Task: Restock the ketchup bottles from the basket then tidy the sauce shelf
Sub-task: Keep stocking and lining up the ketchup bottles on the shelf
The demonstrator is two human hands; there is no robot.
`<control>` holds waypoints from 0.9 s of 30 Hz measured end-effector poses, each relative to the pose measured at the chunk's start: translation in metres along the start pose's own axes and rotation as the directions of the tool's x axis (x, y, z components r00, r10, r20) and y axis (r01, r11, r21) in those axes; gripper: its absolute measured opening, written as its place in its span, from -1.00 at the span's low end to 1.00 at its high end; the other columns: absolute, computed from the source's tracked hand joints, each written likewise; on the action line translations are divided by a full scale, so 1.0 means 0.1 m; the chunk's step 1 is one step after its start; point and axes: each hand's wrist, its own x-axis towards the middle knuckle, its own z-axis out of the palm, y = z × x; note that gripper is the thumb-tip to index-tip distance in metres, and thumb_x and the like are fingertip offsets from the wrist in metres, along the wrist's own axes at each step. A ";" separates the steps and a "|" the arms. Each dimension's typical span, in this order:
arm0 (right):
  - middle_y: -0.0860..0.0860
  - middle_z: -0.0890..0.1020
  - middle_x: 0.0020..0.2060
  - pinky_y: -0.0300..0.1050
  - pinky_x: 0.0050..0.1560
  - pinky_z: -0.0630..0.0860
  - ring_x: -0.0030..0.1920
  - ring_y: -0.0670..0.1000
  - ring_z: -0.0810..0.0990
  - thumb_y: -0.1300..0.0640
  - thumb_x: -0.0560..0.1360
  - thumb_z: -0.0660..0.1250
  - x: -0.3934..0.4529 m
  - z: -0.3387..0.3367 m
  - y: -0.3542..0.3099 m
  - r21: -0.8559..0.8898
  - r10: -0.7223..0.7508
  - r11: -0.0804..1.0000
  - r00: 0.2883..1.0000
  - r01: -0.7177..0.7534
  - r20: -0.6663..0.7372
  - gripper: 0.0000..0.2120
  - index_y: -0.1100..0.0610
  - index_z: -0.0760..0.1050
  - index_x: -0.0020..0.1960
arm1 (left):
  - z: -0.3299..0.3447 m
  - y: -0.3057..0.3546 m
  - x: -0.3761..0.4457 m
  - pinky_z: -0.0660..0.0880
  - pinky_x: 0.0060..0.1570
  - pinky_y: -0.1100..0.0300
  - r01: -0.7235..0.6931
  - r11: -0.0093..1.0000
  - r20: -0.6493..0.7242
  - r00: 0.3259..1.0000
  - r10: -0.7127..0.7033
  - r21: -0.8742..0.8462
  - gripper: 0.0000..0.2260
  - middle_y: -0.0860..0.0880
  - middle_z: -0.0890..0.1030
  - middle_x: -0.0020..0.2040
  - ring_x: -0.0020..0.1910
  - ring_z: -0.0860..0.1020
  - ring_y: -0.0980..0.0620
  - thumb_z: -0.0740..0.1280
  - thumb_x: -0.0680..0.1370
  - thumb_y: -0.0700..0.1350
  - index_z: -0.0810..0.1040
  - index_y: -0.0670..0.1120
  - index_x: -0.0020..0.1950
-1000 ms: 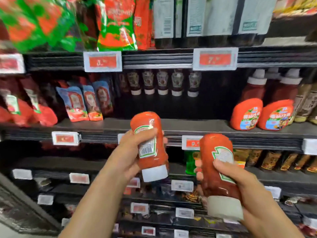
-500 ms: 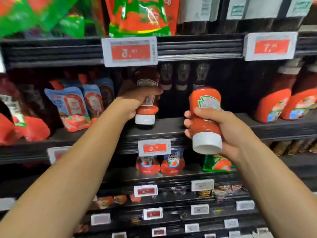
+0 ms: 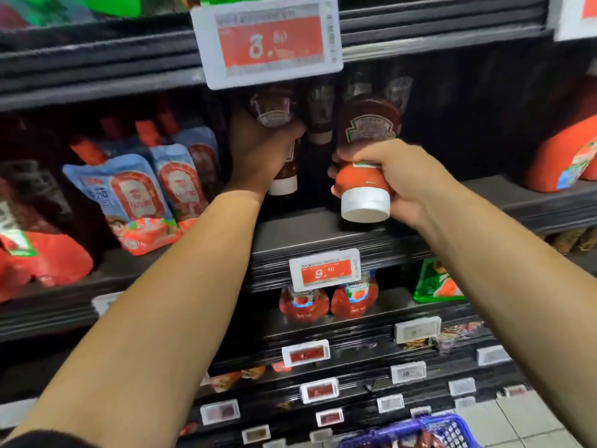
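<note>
**A:** What are your hands doing?

**B:** Your left hand [image 3: 261, 156] reaches deep into the sauce shelf [image 3: 316, 231], its grip curled round a ketchup bottle [image 3: 277, 124] held cap-down, white cap just above the shelf board. Your right hand [image 3: 397, 179] is clamped on a second ketchup bottle [image 3: 365, 156], also cap-down, at the shelf's front edge and clear of the board.

**A:** Can you read anything?

**B:** Both bottles carry a keystone-shaped label, but the print is too blurred for a brand. The price tag [image 3: 268, 43] above your hands shows "8." with small digits that look like 50. The lower price tag [image 3: 324, 270] under the shelf reads roughly "9.10".

**A:** What is around them?

**B:** More dark bottles [image 3: 319, 114] stand at the back between your hands. Blue spouted pouches [image 3: 129, 195] lean to the left. The blue basket [image 3: 445, 431] sits at the bottom edge, near the floor.
</note>
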 end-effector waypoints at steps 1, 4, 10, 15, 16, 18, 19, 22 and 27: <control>0.17 0.74 -0.13 0.05 -0.18 0.65 -0.07 0.19 0.75 0.32 0.28 0.55 0.08 0.01 -0.01 -0.029 -0.012 1.000 1.000 0.011 -0.027 -0.62 0.26 0.60 0.07 | -0.01 -0.01 -0.01 0.59 0.02 0.28 -0.043 0.999 -0.012 0.999 0.043 0.017 -0.42 0.07 0.68 0.01 -0.05 0.65 0.22 0.61 0.23 -0.09 0.59 -0.13 0.22; 0.16 0.74 -0.11 0.10 -0.18 0.67 -0.13 0.16 0.75 0.34 0.27 0.59 0.32 0.07 -0.06 -0.140 -0.099 0.986 0.993 0.089 -0.068 -0.52 0.24 0.57 0.16 | -0.02 -0.09 -0.03 0.42 0.05 0.54 -0.154 0.988 -0.032 0.988 0.154 0.000 -0.22 0.10 0.58 0.13 0.06 0.56 0.28 0.60 0.25 -0.18 0.36 -0.14 0.42; 0.07 0.67 0.16 0.09 0.22 0.59 0.17 0.07 0.66 0.23 0.16 0.67 0.79 0.30 -0.13 -0.417 -0.332 0.862 0.943 0.288 -0.035 -0.19 0.15 0.46 0.36 | -0.01 -0.28 0.00 0.43 0.10 0.47 -0.196 0.980 -0.085 0.977 0.194 -0.028 -0.28 0.17 0.56 0.10 0.09 0.55 0.37 0.61 0.30 -0.21 0.31 -0.04 0.35; 0.10 0.66 0.16 0.09 0.20 0.60 0.16 0.09 0.66 0.18 0.23 0.66 1.30 0.31 -0.11 -0.513 -0.371 0.797 0.929 0.320 0.003 -0.31 0.19 0.53 0.31 | 0.03 -0.38 0.09 0.33 -0.14 0.66 -0.127 0.991 -0.072 0.989 0.129 0.038 -0.26 0.30 0.48 0.01 -0.10 0.44 0.63 0.60 0.33 -0.05 0.30 -0.04 0.41; 0.09 0.66 0.16 0.08 0.21 0.60 0.16 0.09 0.65 0.11 0.19 0.65 1.37 0.32 -0.10 -0.534 -0.358 0.786 0.934 0.313 0.020 -0.28 0.17 0.53 0.31 | 0.04 -0.43 0.11 0.35 -0.14 0.66 -0.121 0.991 -0.067 0.990 0.124 0.049 -0.23 0.27 0.49 0.03 -0.08 0.45 0.59 0.59 0.34 -0.03 0.29 -0.05 0.44; 0.06 0.67 0.13 0.04 0.17 0.62 0.12 0.06 0.67 -0.04 0.09 0.57 1.49 0.34 -0.03 -0.574 -0.338 0.764 0.940 0.296 0.034 -0.19 0.15 0.54 0.31 | 0.05 -0.49 0.15 0.39 -0.14 0.61 -0.119 0.990 -0.072 0.990 0.125 0.072 -0.19 0.23 0.52 0.07 -0.03 0.51 0.47 0.59 0.34 0.03 0.26 -0.07 0.48; 0.04 0.68 0.09 -0.03 0.09 0.65 0.07 0.01 0.68 -0.06 0.08 0.54 1.54 0.34 0.01 -0.583 -0.341 0.756 0.939 0.298 0.038 -0.20 0.14 0.54 0.29 | 0.06 -0.52 0.17 0.40 -0.14 0.59 -0.121 0.990 -0.073 0.989 0.127 0.075 -0.18 0.22 0.53 0.07 -0.02 0.52 0.45 0.59 0.35 0.05 0.25 -0.06 0.49; -0.05 0.68 -0.04 -0.37 -0.33 0.57 -0.11 -0.15 0.68 0.06 0.22 0.60 1.68 0.30 0.09 -0.598 -0.368 0.729 0.927 0.333 0.067 -0.37 0.13 0.53 0.25 | 0.06 -0.57 0.20 0.39 -0.17 0.63 -0.115 0.990 -0.060 0.991 0.120 0.076 -0.16 0.25 0.53 0.07 -0.06 0.50 0.53 0.58 0.36 0.10 0.22 -0.03 0.51; -0.15 0.60 -0.09 -0.46 -0.39 0.46 -0.20 -0.28 0.62 0.11 0.25 0.65 1.81 0.27 0.08 -0.590 -0.489 0.691 0.871 0.418 0.044 -0.41 0.00 0.44 0.18 | 0.07 -0.58 0.20 0.42 -0.21 0.60 -0.091 0.994 -0.063 0.993 0.095 0.066 -0.21 0.16 0.56 0.14 0.01 0.57 0.38 0.56 0.40 0.07 0.21 0.00 0.50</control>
